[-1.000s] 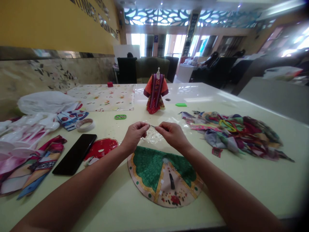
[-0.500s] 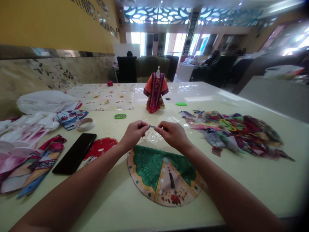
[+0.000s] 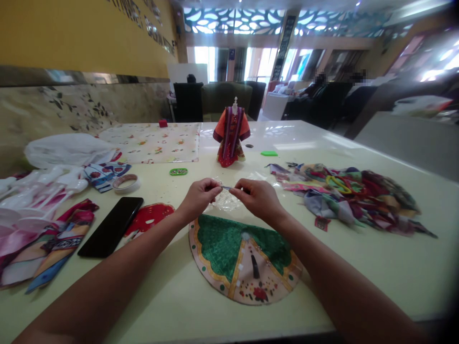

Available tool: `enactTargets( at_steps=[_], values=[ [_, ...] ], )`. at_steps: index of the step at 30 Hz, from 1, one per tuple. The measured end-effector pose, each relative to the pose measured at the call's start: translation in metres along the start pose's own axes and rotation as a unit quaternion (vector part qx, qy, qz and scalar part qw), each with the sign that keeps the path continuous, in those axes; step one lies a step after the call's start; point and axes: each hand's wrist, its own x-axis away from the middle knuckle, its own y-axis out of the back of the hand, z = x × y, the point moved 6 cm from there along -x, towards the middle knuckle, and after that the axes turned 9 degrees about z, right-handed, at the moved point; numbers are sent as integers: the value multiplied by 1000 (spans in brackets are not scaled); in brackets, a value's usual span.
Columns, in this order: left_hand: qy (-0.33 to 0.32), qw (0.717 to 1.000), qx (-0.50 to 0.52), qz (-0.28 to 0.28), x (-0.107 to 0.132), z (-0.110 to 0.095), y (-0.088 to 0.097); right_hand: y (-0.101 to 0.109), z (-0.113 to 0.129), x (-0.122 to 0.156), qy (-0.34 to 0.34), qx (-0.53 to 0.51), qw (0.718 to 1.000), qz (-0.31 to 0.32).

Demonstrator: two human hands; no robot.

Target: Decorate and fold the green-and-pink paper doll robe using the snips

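My left hand [image 3: 198, 197] and my right hand [image 3: 256, 197] meet over the table, fingertips pinched together on a tiny thin piece [image 3: 225, 188] held between them; I cannot make out what it is. Under the fingertips lies a crinkled clear plastic bag [image 3: 225, 200]. Just nearer to me a semicircular green and beige printed skirt piece [image 3: 244, 258] lies flat on the table. A small mannequin dressed in an orange and red robe [image 3: 231, 138] stands beyond the hands.
A black phone [image 3: 112, 226], a red printed piece [image 3: 152, 217], a tape roll [image 3: 126, 183] and folded printed cloths [image 3: 46, 253] lie to the left. A heap of colourful fabric scraps [image 3: 344, 196] lies to the right. People sit at far tables.
The hands stay pinched on the small piece and have shifted up very slightly. Nothing else has moved.
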Motion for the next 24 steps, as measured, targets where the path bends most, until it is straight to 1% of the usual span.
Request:
enactTargets(
  at_steps=[4, 8, 14, 17, 21, 24],
  values=[
    [1, 1000, 20, 5, 0, 1, 0, -1, -1, -1, -9, -34, 999, 13],
    [-1, 999, 39, 0, 0, 2, -1, -2, -2, -3, -3, -86, 996, 22],
    [13, 993, 119, -10, 1, 7, -4, -7, -5, -4, -6, -170, 985, 36],
    [21, 992, 124, -9, 1, 8, -4, -7, -5, -4, -5, -147, 989, 32],
    [14, 995, 100, -3, 0, 7, -1, -5, -4, -2, 0, -84, 996, 18],
    [8, 996, 89, 5, -1, 6, -1, -4, -3, -2, 0, -65, 998, 17]
  ],
)
